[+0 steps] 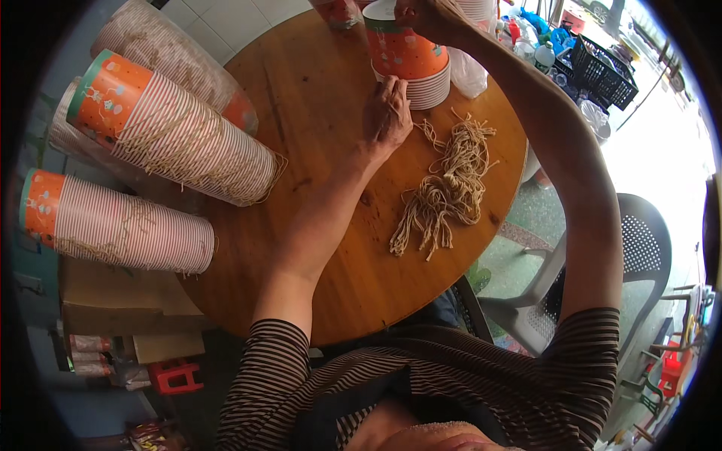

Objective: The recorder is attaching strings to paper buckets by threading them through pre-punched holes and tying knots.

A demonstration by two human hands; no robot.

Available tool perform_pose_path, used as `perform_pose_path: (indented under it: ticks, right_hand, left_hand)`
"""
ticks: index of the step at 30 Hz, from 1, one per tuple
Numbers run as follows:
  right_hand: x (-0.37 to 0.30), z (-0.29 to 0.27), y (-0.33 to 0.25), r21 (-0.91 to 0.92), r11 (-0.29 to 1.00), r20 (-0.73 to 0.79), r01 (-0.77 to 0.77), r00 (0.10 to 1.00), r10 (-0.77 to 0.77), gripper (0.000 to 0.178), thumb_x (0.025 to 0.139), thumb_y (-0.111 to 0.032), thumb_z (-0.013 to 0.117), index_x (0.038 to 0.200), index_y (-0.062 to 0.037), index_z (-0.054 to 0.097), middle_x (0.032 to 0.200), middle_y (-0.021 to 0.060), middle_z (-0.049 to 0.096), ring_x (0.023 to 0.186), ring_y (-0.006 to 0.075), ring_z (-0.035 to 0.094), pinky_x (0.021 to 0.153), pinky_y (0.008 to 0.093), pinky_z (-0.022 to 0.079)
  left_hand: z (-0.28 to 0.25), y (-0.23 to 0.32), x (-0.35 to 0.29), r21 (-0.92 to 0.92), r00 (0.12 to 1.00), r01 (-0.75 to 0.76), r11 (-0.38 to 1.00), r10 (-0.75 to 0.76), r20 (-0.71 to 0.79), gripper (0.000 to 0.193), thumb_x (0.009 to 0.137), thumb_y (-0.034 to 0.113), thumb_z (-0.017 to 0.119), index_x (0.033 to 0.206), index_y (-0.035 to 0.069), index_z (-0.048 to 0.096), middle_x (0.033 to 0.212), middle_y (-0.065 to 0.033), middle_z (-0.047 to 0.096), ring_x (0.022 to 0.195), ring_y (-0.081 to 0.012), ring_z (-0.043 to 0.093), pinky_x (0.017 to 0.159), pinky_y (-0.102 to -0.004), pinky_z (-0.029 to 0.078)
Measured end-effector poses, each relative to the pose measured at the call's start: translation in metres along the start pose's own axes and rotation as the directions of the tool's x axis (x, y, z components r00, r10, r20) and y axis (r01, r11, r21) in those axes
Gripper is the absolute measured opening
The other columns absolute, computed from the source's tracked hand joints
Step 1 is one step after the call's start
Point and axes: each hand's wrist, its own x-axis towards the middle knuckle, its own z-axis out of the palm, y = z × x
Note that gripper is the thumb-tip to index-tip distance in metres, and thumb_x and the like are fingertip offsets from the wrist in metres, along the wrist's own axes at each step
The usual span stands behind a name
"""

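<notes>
At the table's far side stands a stack of nested paper buckets (430, 92), the top one an orange paper bucket (406, 54) with a green band and pale drawings. My right hand (430, 18) is closed at the upper edge of that orange bucket, its fingers partly hidden. Lower down, my left hand (389, 114) has its fingers bunched against the left side of the stack; what they pinch, if anything, cannot be made out. A loose bundle of beige strings (455, 184) lies on the wood close to the stack, one strand reaching toward my left hand.
Several long bucket stacks, some tied with string (199, 146) and some in clear plastic (162, 52), lie along the left edge of the round wooden table (331, 293). A grey plastic chair (639, 233) is at the right. A black crate (602, 71) stands beyond, among bottles and bags.
</notes>
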Motion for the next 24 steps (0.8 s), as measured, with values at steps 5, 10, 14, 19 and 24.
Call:
perform_pose_path:
  ticks: [5, 10, 14, 19, 24]
  right_hand:
    - [0.018, 0.004, -0.024, 0.073, 0.996, -0.059, 0.041, 0.998, -0.037, 0.041, 0.076, -0.048, 0.081, 0.081, -0.0072, 0.076, 0.078, 0.0158, 0.074, 0.074, 0.0339, 0.073, 0.067, 0.0458, 0.055]
    - [0.049, 0.004, 0.036, -0.353, 0.84, -0.217, 0.413, 0.837, -0.503, 0.029, 0.08, -0.036, 0.078, 0.073, -0.0088, 0.073, 0.075, 0.0138, 0.069, 0.073, 0.0328, 0.069, 0.065, 0.0473, 0.053]
    - [0.066, -0.013, 0.013, 0.302, 0.946, -0.32, 0.119, 0.947, -0.017, 0.012, 0.086, -0.012, 0.073, 0.077, -0.0035, 0.07, 0.071, 0.0092, 0.07, 0.062, 0.0174, 0.066, 0.059, 0.0362, 0.052]
    - [0.086, -0.073, 0.024, 0.328, 0.872, -0.643, 0.362, 0.763, -0.075, 0.021, 0.098, -0.01, 0.055, 0.089, -0.001, 0.071, 0.073, 0.0039, 0.068, 0.065, 0.0143, 0.062, 0.06, 0.0302, 0.05]
    - [-0.01, -0.053, -0.003, 0.706, 0.665, -0.3, 0.244, 0.953, -0.031, 0.037, 0.102, -0.007, 0.062, 0.138, -0.0048, 0.062, 0.114, 0.0075, 0.069, 0.104, 0.0147, 0.065, 0.089, 0.028, 0.053]
  left_hand:
    - [-0.003, -0.005, -0.01, -0.086, 0.993, 0.048, 0.995, -0.057, -0.107, 0.029, 0.087, 0.003, 0.067, 0.113, 0.001, 0.055, 0.099, -0.0257, 0.062, 0.095, -0.0456, 0.063, 0.083, -0.0518, 0.053]
    - [0.006, 0.016, 0.01, -0.068, 0.99, 0.048, 0.997, -0.056, -0.131, 0.018, 0.083, 0.007, 0.056, 0.1, -0.001, 0.056, 0.108, -0.023, 0.055, 0.103, -0.0441, 0.056, 0.088, -0.0537, 0.05]
    - [-0.008, -0.004, -0.001, 0.048, 0.993, 0.05, 0.998, -0.044, -0.107, 0.015, 0.088, 0.007, 0.053, 0.098, -0.002, 0.058, 0.106, -0.0232, 0.057, 0.097, -0.0415, 0.059, 0.082, -0.0508, 0.053]
    - [-0.008, 0.003, -0.001, -0.072, 0.994, 0.098, 0.993, -0.101, -0.032, 0.04, 0.084, 0.009, 0.069, 0.118, -0.004, 0.053, 0.112, -0.0233, 0.056, 0.103, -0.041, 0.058, 0.087, -0.048, 0.053]
    - [-0.069, 0.016, -0.049, -0.405, 0.875, 0.248, 0.88, -0.383, -0.296, 0.089, 0.084, 0.018, 0.085, 0.149, -0.003, 0.029, 0.136, -0.0236, 0.049, 0.121, -0.0338, 0.055, 0.098, -0.0431, 0.05]
